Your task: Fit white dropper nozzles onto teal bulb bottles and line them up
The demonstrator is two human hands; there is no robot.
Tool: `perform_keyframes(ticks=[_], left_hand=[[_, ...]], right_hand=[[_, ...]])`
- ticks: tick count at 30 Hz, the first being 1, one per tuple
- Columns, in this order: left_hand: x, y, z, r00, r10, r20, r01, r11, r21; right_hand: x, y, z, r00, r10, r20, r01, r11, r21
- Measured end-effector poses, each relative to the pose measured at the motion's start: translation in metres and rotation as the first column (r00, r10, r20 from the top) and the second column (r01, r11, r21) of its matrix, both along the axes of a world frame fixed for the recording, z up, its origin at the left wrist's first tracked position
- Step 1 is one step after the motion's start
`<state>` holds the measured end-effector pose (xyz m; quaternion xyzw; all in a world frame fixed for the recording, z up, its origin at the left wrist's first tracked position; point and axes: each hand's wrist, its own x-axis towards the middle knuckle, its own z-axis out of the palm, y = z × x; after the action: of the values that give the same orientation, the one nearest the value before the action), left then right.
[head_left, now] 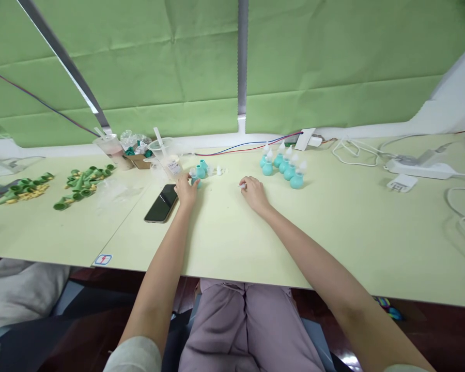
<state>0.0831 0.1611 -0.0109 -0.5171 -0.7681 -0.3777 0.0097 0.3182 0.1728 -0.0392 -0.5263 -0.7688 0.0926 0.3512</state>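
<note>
My left hand [186, 192] is closed around a small teal bottle [195, 180], its fingers partly covering it. Just behind stand more uncapped teal bottles [200, 171]. Small white pieces [219, 170] lie to their right. Over the table, my right hand [254, 194] pinches a small white piece [241, 186] between its fingertips. Beyond it, to the right, several teal bottles with pointed translucent tops [296, 179] stand upright in a group. A black phone [161, 203] lies flat beside my left wrist.
Two plastic cups [166, 159] [114, 150] and a small cardboard box [140, 161] stand at the back left. Green tubular parts [83, 183] lie farther left by clear plastic wrap [118, 194]. A power strip [420, 168], charger [402, 183] and white cables are at right.
</note>
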Motion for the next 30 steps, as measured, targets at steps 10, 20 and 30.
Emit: perform_keyframes(ticks=[10, 20, 30], left_hand=[[0.000, 0.000, -0.001, 0.997, -0.070, 0.030, 0.064, 0.987, 0.149], [0.002, 0.002, -0.008, 0.996, -0.070, 0.053, 0.069, 0.998, 0.016], [0.013, -0.017, 0.011, 0.997, -0.042, -0.069, 0.072, 0.851, 0.520]], right_hand=[[-0.003, 0.001, 0.001, 0.984, 0.139, -0.113, -0.140, 0.990, -0.003], [-0.033, -0.004, 0.017, 0.972, 0.220, -0.077, -0.227, 0.969, -0.096], [-0.086, 0.013, 0.021, 0.951, 0.305, -0.056, -0.309, 0.945, -0.105]])
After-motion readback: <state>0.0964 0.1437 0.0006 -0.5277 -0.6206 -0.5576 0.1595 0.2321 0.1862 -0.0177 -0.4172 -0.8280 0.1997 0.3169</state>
